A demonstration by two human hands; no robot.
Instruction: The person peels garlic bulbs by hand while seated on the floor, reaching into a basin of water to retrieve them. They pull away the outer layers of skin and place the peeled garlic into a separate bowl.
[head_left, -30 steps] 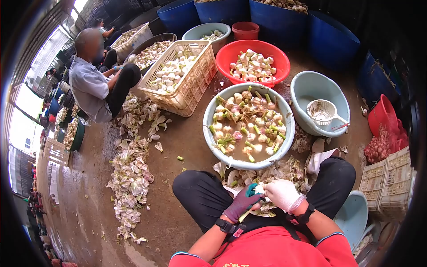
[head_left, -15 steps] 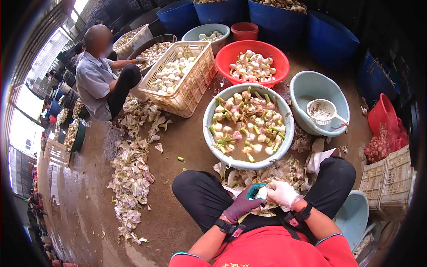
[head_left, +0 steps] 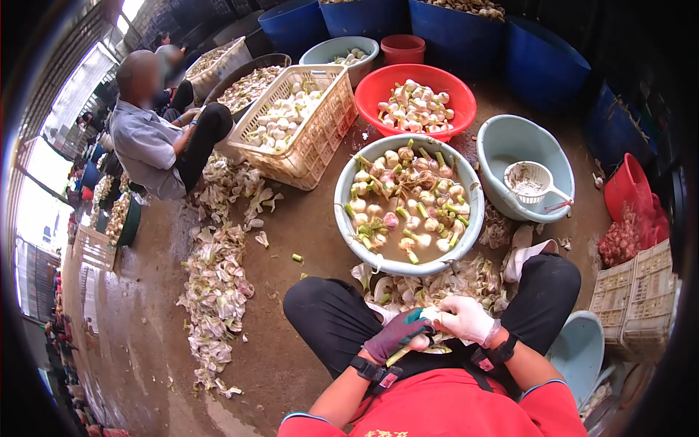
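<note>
In my lap, my left hand, in a purple and teal glove, is closed around a garlic bulb. The bulb's pale green stalk sticks out below the palm toward my shirt. My right hand, in a white glove, meets the left fingertips with its thumb and fingers pinched together; what they pinch is mostly covered. Just beyond both hands, loose garlic skins lie heaped between my legs. Past them stands a pale blue basin of murky water, with many stalked garlic bulbs floating in it.
Behind the basin are a red basin of trimmed garlic and a cream crate of white bulbs. A light blue tub holding a white strainer stands right. Another person sits left, beside a peel pile.
My right hand has shifted slightly and turned against the left. A bulb and stalk now show below my left hand. The other person has leaned back and drawn an arm in.
</note>
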